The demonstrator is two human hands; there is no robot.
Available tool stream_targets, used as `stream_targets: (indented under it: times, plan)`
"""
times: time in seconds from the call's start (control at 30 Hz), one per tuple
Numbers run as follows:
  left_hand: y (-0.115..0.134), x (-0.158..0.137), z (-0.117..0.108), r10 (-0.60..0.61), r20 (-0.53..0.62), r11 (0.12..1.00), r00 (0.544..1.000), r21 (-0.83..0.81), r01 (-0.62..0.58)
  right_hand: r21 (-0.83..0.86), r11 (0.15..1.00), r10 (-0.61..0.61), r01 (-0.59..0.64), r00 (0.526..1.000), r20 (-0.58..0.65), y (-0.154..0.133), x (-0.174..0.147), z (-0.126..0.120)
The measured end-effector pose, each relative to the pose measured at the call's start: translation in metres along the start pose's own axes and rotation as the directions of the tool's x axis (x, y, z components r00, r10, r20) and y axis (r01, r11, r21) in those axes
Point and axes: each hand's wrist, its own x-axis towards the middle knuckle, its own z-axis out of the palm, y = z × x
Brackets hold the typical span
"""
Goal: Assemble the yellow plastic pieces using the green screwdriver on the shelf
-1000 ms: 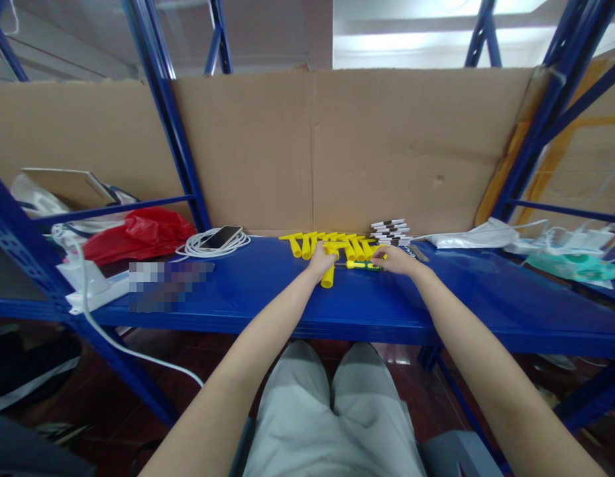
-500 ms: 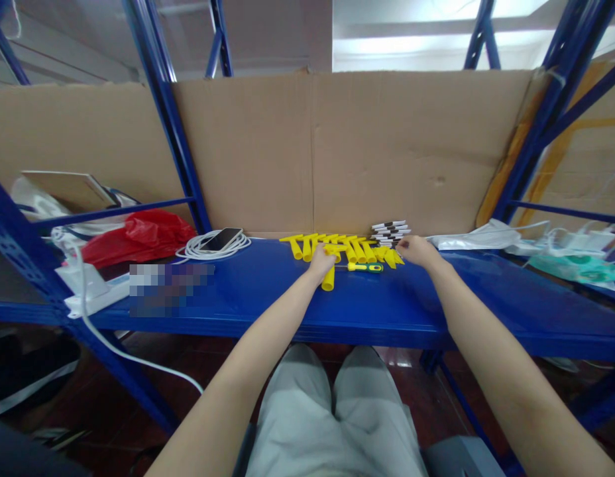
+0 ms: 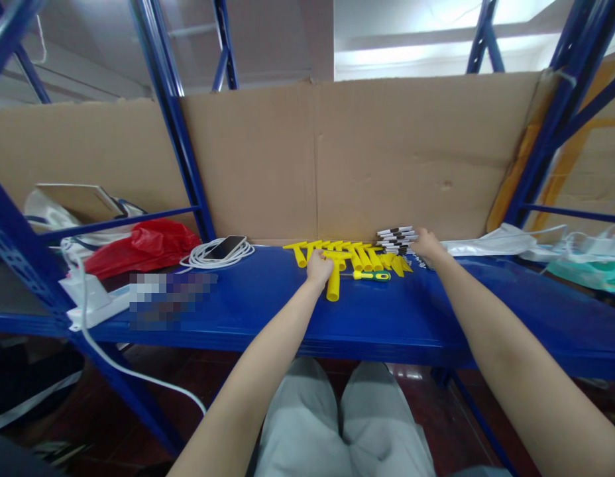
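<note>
My left hand (image 3: 319,266) is closed on a yellow T-shaped handle (image 3: 333,285), holding it by its crossbar with the round grip toward me. Behind it lies a row of similar yellow T-shaped handles (image 3: 360,257). A screwdriver (image 3: 372,275) with a yellow-and-green grip lies just right of the held handle. Further right are several flat yellow pieces (image 3: 399,265). My right hand (image 3: 427,245) reaches down with curled fingers beside a stack of black-and-white strips (image 3: 395,238), over some small dark bits; its fingertips are partly hidden.
The blue shelf (image 3: 268,318) is backed by a cardboard sheet (image 3: 252,165). On the left are a phone (image 3: 226,248) on a coiled white cable (image 3: 201,257), a red bag (image 3: 148,245) and a white power strip (image 3: 96,306). White packaging (image 3: 491,242) and a green bag (image 3: 586,275) lie right.
My right hand has shifted slightly right, away from the flat yellow pieces, to the right side of the stack. My left hand still holds the T-shaped handle. The view has tilted slightly.
</note>
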Motion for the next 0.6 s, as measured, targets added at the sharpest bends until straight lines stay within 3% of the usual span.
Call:
stream_targets:
  times: [0.1, 0.23, 0.47, 0.6]
  plan:
    - [0.0, 0.003, -0.002, -0.009, -0.035, 0.999, 0.999, -0.034, 0.008, 0.067, 0.991, 0.118, -0.118, 0.993, -0.005, -0.008, 0.004, 0.003]
    - [0.001, 0.003, -0.003, 0.009, -0.06, 0.996, 0.998, -0.094, -0.015, 0.122, 0.977, 0.177, -0.175, 0.984, -0.007, -0.025, 0.007, 0.001]
    - [-0.001, 0.007, -0.004, 0.035, -0.046, 0.984, 0.998, -0.172, -0.043, 0.098, 0.984, 0.155, -0.151, 0.987, -0.03, -0.049, 0.009, 0.001]
    - [0.001, 0.009, -0.005, 0.008, -0.072, 0.959, 0.997, -0.28, -0.028, 0.098, 0.971, 0.222, -0.218, 0.975, -0.031, -0.054, 0.015, 0.01]
